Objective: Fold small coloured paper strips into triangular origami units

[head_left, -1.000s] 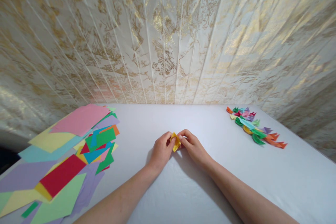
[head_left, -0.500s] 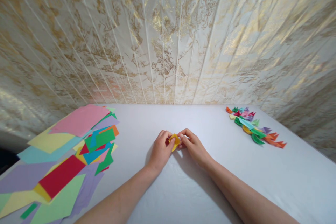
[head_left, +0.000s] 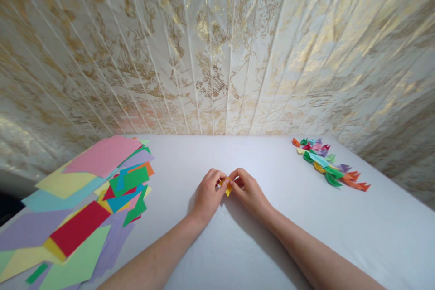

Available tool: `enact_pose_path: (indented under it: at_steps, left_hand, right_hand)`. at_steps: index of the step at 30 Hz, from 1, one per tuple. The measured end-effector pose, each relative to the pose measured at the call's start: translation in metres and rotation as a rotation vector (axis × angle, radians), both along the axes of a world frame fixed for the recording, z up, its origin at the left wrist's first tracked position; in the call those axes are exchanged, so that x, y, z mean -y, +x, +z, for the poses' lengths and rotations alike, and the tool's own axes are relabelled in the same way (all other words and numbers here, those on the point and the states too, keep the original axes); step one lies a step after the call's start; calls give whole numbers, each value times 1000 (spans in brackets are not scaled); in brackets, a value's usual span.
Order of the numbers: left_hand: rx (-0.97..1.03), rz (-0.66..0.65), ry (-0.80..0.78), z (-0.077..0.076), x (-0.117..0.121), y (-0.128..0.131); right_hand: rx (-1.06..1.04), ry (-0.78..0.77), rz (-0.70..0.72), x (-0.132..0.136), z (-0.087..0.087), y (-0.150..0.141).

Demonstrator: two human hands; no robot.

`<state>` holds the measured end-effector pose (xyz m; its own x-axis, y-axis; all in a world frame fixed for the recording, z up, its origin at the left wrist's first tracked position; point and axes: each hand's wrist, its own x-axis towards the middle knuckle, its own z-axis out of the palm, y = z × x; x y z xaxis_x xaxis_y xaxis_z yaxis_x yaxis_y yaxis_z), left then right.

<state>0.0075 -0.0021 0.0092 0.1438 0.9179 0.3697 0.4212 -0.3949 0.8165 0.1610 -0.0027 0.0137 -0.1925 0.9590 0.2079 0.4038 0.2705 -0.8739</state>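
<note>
Two hands, one little piece of yellow paper (head_left: 228, 190), and you've got it pinched right in the middle, over the near-centre of the white table (head_left: 217, 253). Your left hand (head_left: 208, 194) has its thumb and fingers closed on one side, your right hand (head_left: 250, 191) does the same on the other, and the fingertips nearly meet, so most of the paper is covered. Only a bit pokes out below, so honestly I can't tell how many creases are in. I'd call this one mid-fold, since it's small and bent but you're both-hands-deep in it. As for what's done, there's a bunch of folded paper shapes (head_left: 332, 180) over on the right, lots of colours, several with pointy tips, including an orange one (head_left: 356, 184) nearest you. Looks like a decent batch to me. What's left, I'd guess, is the flat stuff on your left: a big pink sheet (head_left: 105, 156), a red rectangle (head_left: 80, 228), a light green sheet (head_left: 79, 258) and a heap of smaller cut pieces (head_left: 134, 180). Plenty of paper there.
</note>
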Motion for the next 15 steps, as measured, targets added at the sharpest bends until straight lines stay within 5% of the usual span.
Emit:
enact_pose_path:
  at_steps: [15]
  left_hand:
    - [68, 57, -86, -2, 1, 4]
  right_hand:
    - [128, 102, -6, 7, 1, -4]
